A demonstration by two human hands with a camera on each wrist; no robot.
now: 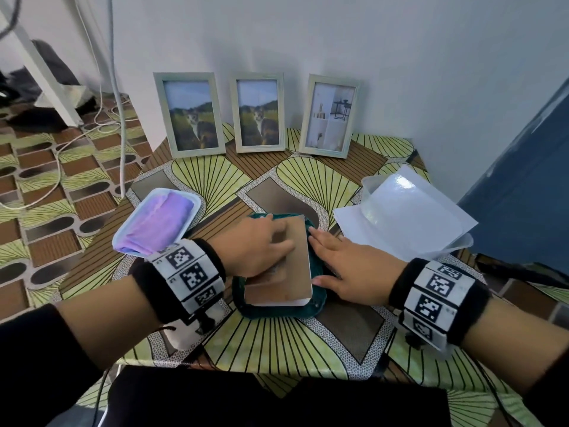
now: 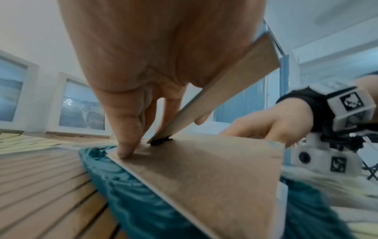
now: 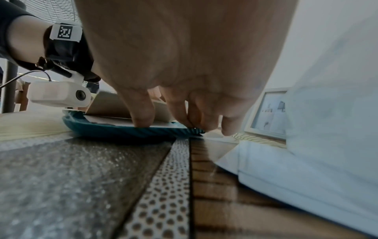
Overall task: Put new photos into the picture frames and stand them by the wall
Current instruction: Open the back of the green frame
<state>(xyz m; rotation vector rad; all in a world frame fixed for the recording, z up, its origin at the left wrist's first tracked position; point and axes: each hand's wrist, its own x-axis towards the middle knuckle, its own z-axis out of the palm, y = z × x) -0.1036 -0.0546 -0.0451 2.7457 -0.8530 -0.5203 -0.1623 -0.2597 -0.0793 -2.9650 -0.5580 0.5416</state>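
A picture frame lies face down on a teal cloth in the middle of the table, its brown backing board up. My left hand rests on the backing with a fingertip pressing the board. The hinged stand leg is tilted up against the palm. My right hand lies with straight fingers along the frame's right edge and the cloth. By the wall stand two frames with a cat photo and one with an interior photo.
A white tray with a purple cloth sits at the table's left edge. White sheets and a clear plastic container lie at the right. A blue panel stands beyond the right edge. Cables hang at the left.
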